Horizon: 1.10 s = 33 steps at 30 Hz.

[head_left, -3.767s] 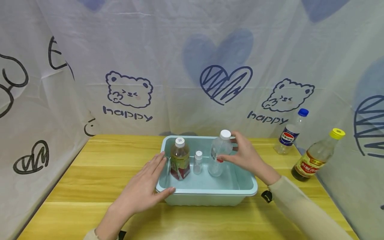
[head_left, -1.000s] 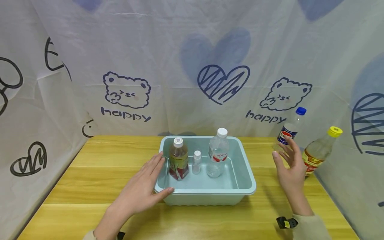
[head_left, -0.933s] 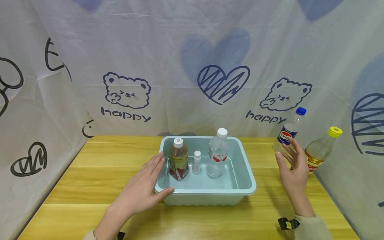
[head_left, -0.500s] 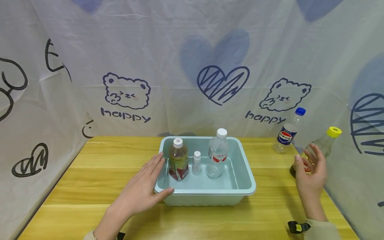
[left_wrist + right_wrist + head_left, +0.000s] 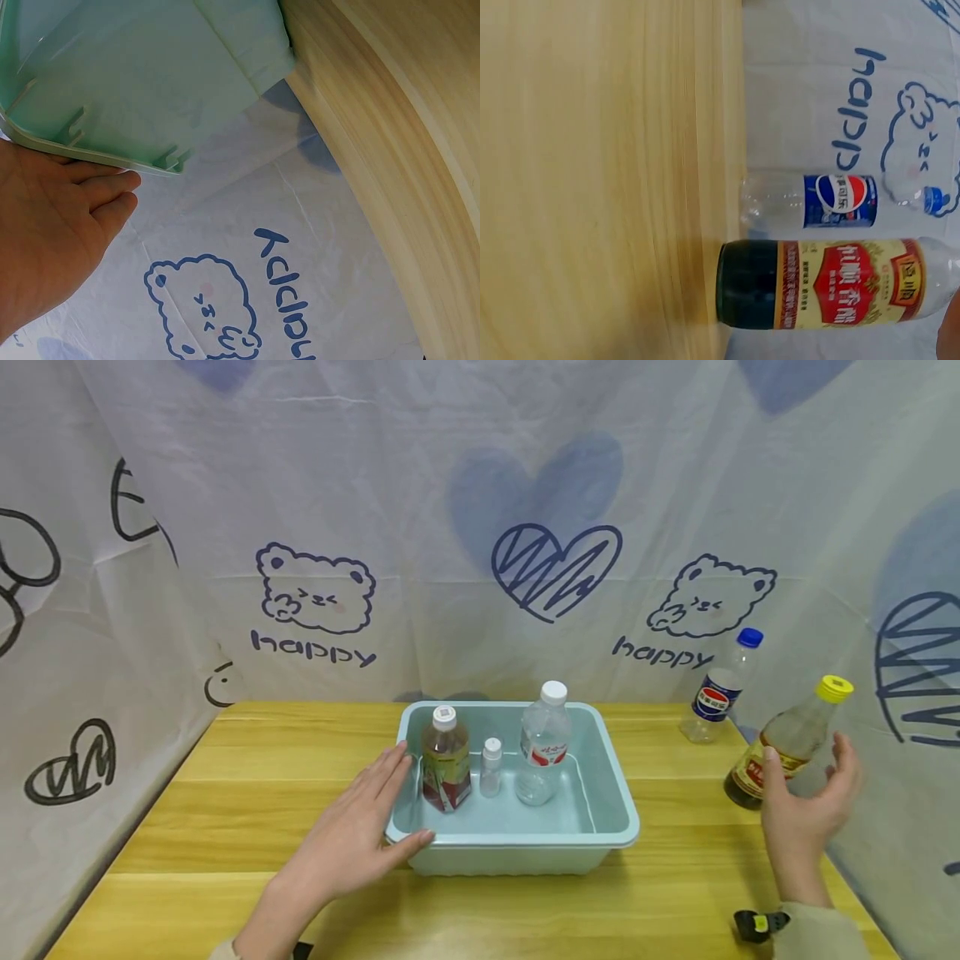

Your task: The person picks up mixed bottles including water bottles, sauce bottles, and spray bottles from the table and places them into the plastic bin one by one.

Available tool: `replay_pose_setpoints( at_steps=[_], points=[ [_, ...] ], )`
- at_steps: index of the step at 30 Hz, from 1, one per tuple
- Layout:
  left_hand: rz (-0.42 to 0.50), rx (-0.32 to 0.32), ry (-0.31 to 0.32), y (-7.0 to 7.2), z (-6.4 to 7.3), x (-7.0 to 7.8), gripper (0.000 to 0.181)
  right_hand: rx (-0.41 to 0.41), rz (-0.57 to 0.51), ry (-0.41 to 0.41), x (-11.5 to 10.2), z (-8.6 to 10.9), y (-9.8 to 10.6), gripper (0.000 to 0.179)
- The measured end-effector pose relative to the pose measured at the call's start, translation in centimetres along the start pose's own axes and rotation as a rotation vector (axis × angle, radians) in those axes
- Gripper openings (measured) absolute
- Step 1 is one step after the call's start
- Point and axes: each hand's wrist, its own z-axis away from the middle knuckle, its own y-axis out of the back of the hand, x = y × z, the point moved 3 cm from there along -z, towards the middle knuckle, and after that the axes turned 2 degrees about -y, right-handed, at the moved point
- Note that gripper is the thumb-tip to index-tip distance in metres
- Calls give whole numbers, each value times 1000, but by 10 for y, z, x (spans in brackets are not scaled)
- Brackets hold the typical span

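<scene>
My left hand [image 5: 348,835] rests with straight fingers on the left rim of a pale blue-green plastic bin [image 5: 517,856]; in the left wrist view its fingers lie under the rim's edge. Inside the bin stand a tea-coloured drink bottle [image 5: 447,768], a small clear bottle [image 5: 491,770] and a clear water bottle [image 5: 545,743], all white-capped. My right hand [image 5: 810,814], thumb and fingers spread, is at a yellow-capped vinegar bottle [image 5: 787,739] with dark liquid at its bottom. Its thumb overlaps the label. In the right wrist view only a bit of that hand shows beside the vinegar bottle [image 5: 840,283].
An empty Pepsi bottle [image 5: 716,700] with a blue cap stands behind the vinegar bottle, near the back right of the wooden table [image 5: 247,785]. A printed white cloth [image 5: 435,610] hangs behind the table and along its sides.
My right hand has let go of the water bottle in the bin and moved right, past the Pepsi bottle, to the vinegar bottle. My left hand has stayed on the rim.
</scene>
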Motion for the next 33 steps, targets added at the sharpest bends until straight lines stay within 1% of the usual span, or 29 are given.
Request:
replay_pose_setpoints(
  at_steps=[4,8,12,18,23,29,33],
  points=[
    [-1,-3,3,-1,0,0,102,5,27,-43,10,-6,0,76],
    [0,0,-1,0,1,0,102,-10,46,-92,19,-12,-1,79],
    [1,3,-4,0,1,0,101,-48,58,-158,25,-19,-2,83],
    [3,5,-4,0,1,0,101,-124,93,-208,30,-28,-8,85],
    [2,5,-4,0,0,0,101,-154,132,-207,35,-32,-11,88],
    [3,0,4,0,0,0,101,-193,152,-202,40,-35,-15,93],
    [6,0,9,1,0,0,101,-205,180,-184,46,-37,-17,94]
  ],
)
